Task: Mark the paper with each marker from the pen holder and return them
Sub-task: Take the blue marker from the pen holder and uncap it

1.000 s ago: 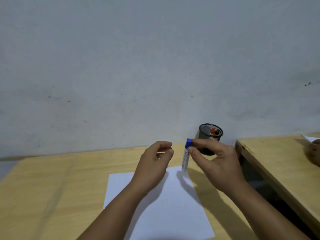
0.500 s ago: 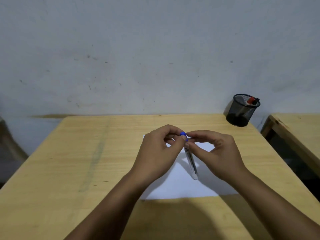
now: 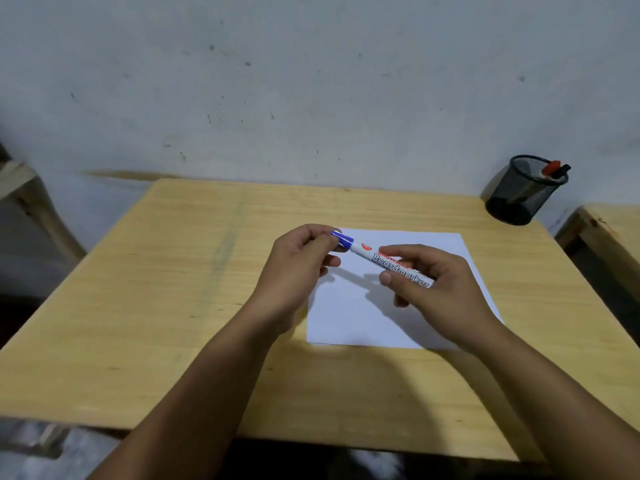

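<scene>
A white board marker with a blue cap (image 3: 372,255) lies almost level above the white paper (image 3: 356,317). My right hand (image 3: 436,292) grips the marker's barrel. My left hand (image 3: 301,265) pinches the blue cap at the marker's left end. The cap is still on. The paper lies flat on the wooden table (image 3: 173,306), with no marks visible on its uncovered part. A black mesh pen holder (image 3: 521,192) stands at the table's far right corner, with a red-capped marker (image 3: 550,168) and a black one (image 3: 564,169) sticking out.
A grey wall rises right behind the table. A second wooden table (image 3: 613,233) stands to the right across a narrow gap. A wooden frame (image 3: 20,188) shows at the far left edge.
The view tilted down and back from the holder. The blue marker swung from upright to nearly level over the paper, and my left hand took hold of its cap.
</scene>
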